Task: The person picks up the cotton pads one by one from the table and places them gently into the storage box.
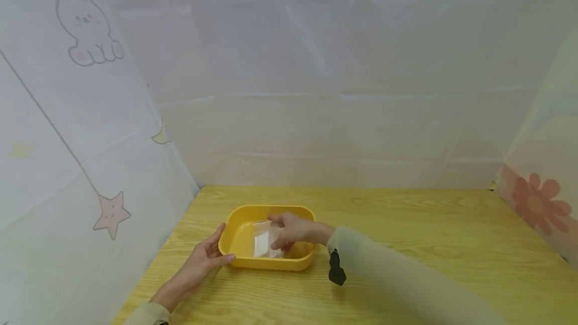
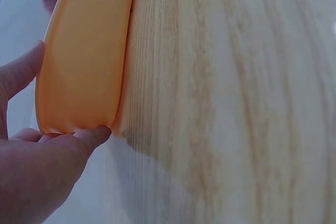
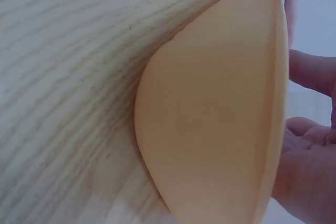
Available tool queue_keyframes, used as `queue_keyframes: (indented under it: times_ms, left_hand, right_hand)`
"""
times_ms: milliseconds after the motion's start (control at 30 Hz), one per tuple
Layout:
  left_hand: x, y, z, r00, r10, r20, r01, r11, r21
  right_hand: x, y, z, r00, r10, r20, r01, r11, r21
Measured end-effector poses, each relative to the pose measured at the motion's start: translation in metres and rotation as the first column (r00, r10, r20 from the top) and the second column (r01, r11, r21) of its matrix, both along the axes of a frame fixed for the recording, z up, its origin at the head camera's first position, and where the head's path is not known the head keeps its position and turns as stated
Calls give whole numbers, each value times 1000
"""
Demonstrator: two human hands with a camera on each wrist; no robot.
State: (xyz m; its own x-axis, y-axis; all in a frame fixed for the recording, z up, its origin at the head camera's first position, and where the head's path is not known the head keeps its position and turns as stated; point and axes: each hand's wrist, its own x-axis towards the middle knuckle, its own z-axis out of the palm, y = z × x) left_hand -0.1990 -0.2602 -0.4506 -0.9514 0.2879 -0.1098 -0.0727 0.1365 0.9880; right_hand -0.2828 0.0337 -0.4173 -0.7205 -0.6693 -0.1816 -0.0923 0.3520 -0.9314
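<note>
A yellow plastic tub (image 1: 266, 264) with rounded corners sits on the wooden table. My left hand (image 1: 198, 262) holds its left end, the thumb on the near rim and the fingers around the outer side; the left wrist view also shows this hand (image 2: 47, 166) at the tub's corner. Inside the tub lies a clear, shiny plastic item (image 1: 262, 245), showing a white patch; its exact kind is unclear. Over the item's right part is my right hand (image 1: 293, 232), index finger and thumb spread apart. Whether they pinch it is hidden. In the right wrist view, the tub's wall (image 3: 210, 103) hides the item.
The wooden table (image 1: 406, 234) extends to the right of the tub. Behind it hangs a pale, creased cloth (image 1: 338, 129). Printed cloth walls stand at both sides, one with a pink star (image 1: 112, 214), the other with a red flower (image 1: 537, 204). A black tie (image 1: 336, 270) hangs from the right sleeve.
</note>
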Motion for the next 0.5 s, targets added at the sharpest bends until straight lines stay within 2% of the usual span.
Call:
queue_keyframes:
  times_ms: [167, 300, 367, 500]
  left_hand:
    - [0, 0, 0, 1000, -6, 1, 6, 1000, 7]
    - [1, 0, 0, 1000, -12, 2, 12, 1000, 10]
    - [1, 0, 0, 1000, -13, 0, 13, 1000, 11]
    - [0, -2, 1, 1000, -10, 2, 10, 1000, 9]
  right_hand:
    - [6, 7, 11, 991, 40, -130, -15, 983, 183]
    - [9, 21, 24, 970, 97, -222, -30, 957, 288]
    - [11, 30, 31, 954, 118, -277, -29, 952, 305]
    - [19, 53, 44, 903, 162, -397, -36, 951, 307]
